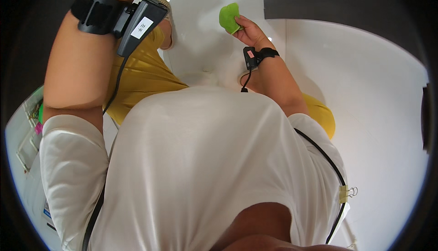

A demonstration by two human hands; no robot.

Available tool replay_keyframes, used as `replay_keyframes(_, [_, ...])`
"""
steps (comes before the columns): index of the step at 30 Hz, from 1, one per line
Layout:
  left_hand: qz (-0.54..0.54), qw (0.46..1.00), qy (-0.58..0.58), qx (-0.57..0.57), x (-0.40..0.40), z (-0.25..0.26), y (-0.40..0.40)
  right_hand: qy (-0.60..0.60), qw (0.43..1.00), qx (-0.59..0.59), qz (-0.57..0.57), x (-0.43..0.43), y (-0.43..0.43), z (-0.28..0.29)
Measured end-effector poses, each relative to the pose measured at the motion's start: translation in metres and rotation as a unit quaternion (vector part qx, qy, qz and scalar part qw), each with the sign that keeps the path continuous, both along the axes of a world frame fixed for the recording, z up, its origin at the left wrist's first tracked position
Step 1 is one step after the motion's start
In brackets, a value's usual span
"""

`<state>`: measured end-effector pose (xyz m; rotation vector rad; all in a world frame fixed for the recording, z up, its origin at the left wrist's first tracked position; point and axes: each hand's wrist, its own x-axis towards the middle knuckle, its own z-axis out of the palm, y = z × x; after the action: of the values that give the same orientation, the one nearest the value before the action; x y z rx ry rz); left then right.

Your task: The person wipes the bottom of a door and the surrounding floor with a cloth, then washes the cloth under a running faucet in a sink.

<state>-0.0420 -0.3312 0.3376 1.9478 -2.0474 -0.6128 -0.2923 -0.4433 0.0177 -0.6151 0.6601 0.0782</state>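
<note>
My right hand [252, 34] grips a folded bright green cloth [228, 17] between thumb and fingers, low in front of me over the glossy pale floor [202, 28]. The cloth's rounded outer part sticks out to the left of the fingers. My left forearm [80, 69] reaches up past the top left rim of the picture. The left hand itself is out of view, so what it holds or touches is hidden.
A dark flat panel or surface [318, 1] lies at the upper right, beyond the right hand. Black wrist devices [140, 27] with cables sit on both arms. A binder clip [344, 194] holds a cable at my right sleeve. Pale pipes [24, 160] show at the far left.
</note>
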Motion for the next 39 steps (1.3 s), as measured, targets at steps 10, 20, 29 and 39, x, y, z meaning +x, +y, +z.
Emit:
replay_keyframes(10, [0.107,0.992,0.068,0.008,0.044,-0.078,-0.013,-0.177,0.981,-0.083,0.006,0.038,-0.035,0.134])
replay_keyframes(20, [0.126,0.784,0.581,0.179,0.019,-0.083,-0.012,-0.28,0.955,-0.094,-0.04,0.055,-0.01,0.195])
replay_keyframes(29, [0.133,0.653,0.731,0.147,0.006,-0.077,-0.005,-0.227,0.964,-0.141,-0.014,0.081,0.001,0.25])
replay_keyframes(39, [0.049,0.456,0.881,0.118,-0.003,-0.079,-0.011,-0.077,0.879,-0.463,-0.089,0.105,0.006,0.261])
